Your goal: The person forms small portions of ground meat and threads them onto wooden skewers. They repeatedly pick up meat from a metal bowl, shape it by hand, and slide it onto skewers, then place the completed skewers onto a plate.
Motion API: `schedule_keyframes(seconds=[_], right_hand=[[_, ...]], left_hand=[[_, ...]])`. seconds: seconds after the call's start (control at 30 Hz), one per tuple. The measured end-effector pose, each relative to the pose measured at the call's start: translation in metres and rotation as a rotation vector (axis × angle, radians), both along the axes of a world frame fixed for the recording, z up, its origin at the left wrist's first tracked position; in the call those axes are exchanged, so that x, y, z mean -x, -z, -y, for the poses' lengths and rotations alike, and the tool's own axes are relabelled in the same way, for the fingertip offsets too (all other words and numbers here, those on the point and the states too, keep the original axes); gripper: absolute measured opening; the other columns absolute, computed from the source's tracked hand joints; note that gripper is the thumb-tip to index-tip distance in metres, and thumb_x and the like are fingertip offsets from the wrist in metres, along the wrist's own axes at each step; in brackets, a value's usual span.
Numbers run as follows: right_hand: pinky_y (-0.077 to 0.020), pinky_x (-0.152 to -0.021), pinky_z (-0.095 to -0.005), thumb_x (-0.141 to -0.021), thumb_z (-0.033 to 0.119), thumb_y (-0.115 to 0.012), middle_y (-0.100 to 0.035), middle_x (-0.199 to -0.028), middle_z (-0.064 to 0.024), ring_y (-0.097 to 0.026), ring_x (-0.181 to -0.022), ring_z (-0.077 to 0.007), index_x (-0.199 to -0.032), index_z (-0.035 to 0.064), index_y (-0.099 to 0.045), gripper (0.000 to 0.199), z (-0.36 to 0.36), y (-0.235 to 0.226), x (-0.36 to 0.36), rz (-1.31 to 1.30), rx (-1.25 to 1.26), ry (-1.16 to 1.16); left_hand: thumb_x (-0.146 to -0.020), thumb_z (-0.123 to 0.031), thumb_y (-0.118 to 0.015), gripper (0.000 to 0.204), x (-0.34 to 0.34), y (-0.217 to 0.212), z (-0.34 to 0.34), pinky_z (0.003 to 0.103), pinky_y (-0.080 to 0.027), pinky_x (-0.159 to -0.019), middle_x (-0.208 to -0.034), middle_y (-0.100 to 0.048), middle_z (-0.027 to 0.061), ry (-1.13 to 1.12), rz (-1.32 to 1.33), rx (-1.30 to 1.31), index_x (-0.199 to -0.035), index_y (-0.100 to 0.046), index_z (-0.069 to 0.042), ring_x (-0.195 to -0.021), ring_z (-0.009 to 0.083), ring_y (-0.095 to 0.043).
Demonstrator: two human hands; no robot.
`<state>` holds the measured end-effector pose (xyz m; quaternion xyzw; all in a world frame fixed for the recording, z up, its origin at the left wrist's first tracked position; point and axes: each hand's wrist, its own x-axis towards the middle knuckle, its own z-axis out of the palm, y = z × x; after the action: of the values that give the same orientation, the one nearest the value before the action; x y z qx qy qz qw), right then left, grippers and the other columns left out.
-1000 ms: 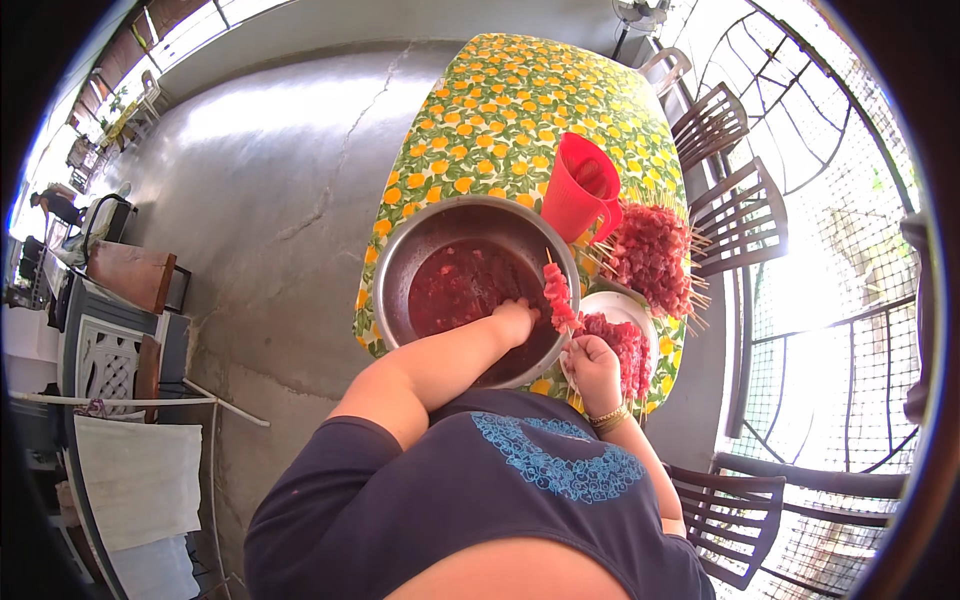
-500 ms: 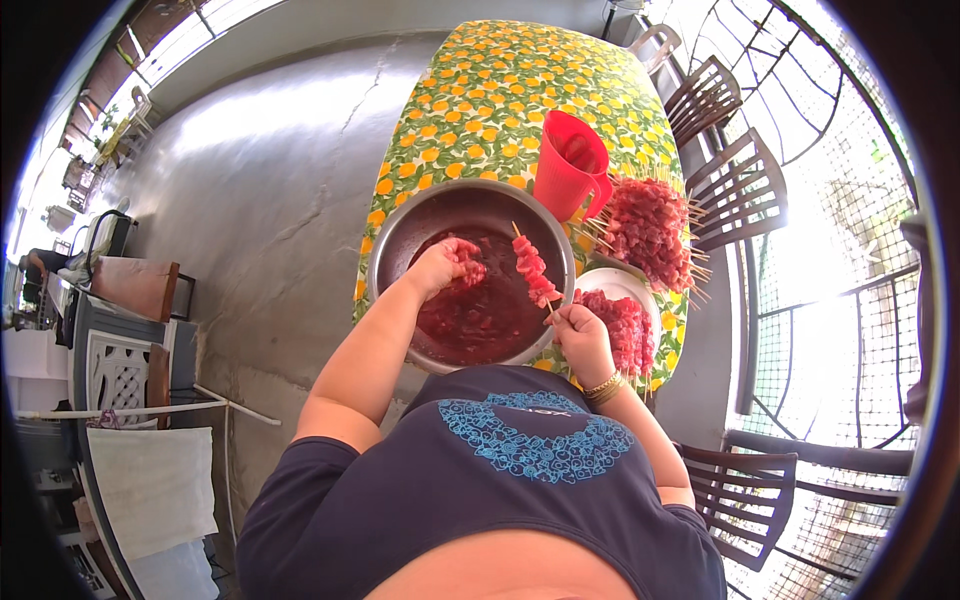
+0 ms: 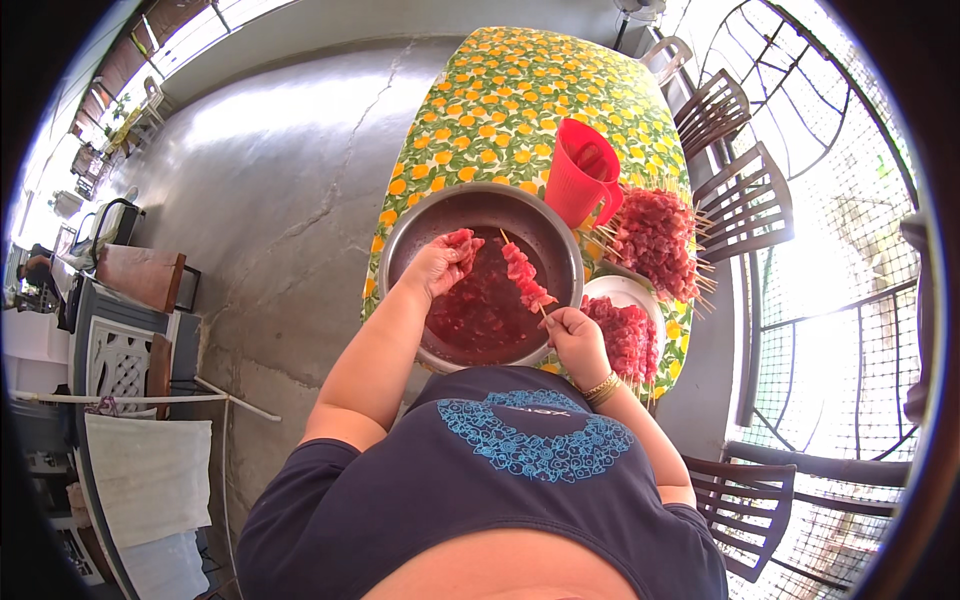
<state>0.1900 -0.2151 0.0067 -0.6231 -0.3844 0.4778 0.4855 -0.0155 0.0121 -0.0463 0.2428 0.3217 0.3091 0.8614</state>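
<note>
A wide metal bowl (image 3: 402,228) with raw red meat pieces (image 3: 475,325) in dark red liquid stands in front of me. Over its left part, my left hand (image 3: 440,265) is closed on a piece of raw meat (image 3: 462,242). My right hand (image 3: 577,342), with a bracelet at the wrist, pinches the lower end of a wooden skewer (image 3: 505,236) at the bowl's right rim. Threaded meat chunks (image 3: 524,275) cover much of that skewer, and its bare tip points up and left. Close to the right hand, a white plate (image 3: 630,290) bears several meat skewers (image 3: 622,340).
A red plastic pitcher (image 3: 578,185) stands beyond the bowl's right side. Right of it lies a large pile of meat skewers (image 3: 655,243), sticks poking outward. An orange-patterned cloth (image 3: 510,90) covers the table. Brown slatted chairs (image 3: 745,200) line the right side.
My left hand has risen slightly from the meat in the bowl, with a piece in its fingers. The skewer in my right hand has tilted further left. The view has shifted slightly.
</note>
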Motion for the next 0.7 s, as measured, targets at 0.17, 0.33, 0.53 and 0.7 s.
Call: schedule_keyframes(seconds=[0.17,0.33,0.53,0.7], right_hand=[[-0.0447,-0.063,-0.0218,-0.098,0.008,-0.058,-0.059,-0.073,0.0022,-0.053,-0.066,-0.0059,-0.092,0.0014,-0.066,0.012,0.002,-0.003,0.0,0.059,-0.014,0.007],[-0.0446,-0.061,-0.0234,-0.096,0.008,-0.06,-0.059,-0.07,0.0006,-0.053,-0.064,-0.0075,-0.091,0.0006,-0.067,0.011,0.004,-0.008,0.005,0.121,-0.059,-0.006],[-0.0476,-0.062,-0.0254,-0.095,0.007,-0.06,-0.064,-0.074,-0.0022,-0.057,-0.065,-0.0091,-0.092,-0.0006,-0.066,0.01,0.006,-0.014,0.009,0.199,-0.058,-0.06],[-0.0478,-0.062,-0.0255,-0.095,0.007,-0.06,-0.064,-0.074,-0.0023,-0.057,-0.065,-0.0095,-0.093,-0.0007,-0.066,0.01,0.006,-0.011,0.011,0.2,-0.067,-0.049]], left_hand=[[-0.096,-0.012,-0.063,0.017,-0.001,-0.022,0.005,0.035,-0.048,-0.083,-0.115,-0.07,0.0107,0.082,-0.193,-0.185,-0.114,-0.063,-0.011,-0.099,0.0172,-0.067],[-0.096,-0.018,-0.064,0.021,-0.005,-0.043,0.012,0.047,-0.045,-0.097,-0.124,-0.067,0.013,0.057,-0.132,-0.113,-0.116,-0.063,-0.013,-0.116,0.027,-0.064],[-0.094,-0.024,-0.067,0.022,-0.011,-0.049,0.016,0.047,-0.048,-0.098,-0.118,-0.068,0.0183,0.021,0.065,-0.075,-0.113,-0.064,-0.012,-0.114,0.0321,-0.065],[-0.096,-0.022,-0.065,0.015,-0.018,-0.055,0.022,0.045,-0.051,-0.095,-0.116,-0.068,0.0189,-0.038,-0.006,-0.146,-0.107,-0.064,-0.011,-0.109,0.0315,-0.067]])
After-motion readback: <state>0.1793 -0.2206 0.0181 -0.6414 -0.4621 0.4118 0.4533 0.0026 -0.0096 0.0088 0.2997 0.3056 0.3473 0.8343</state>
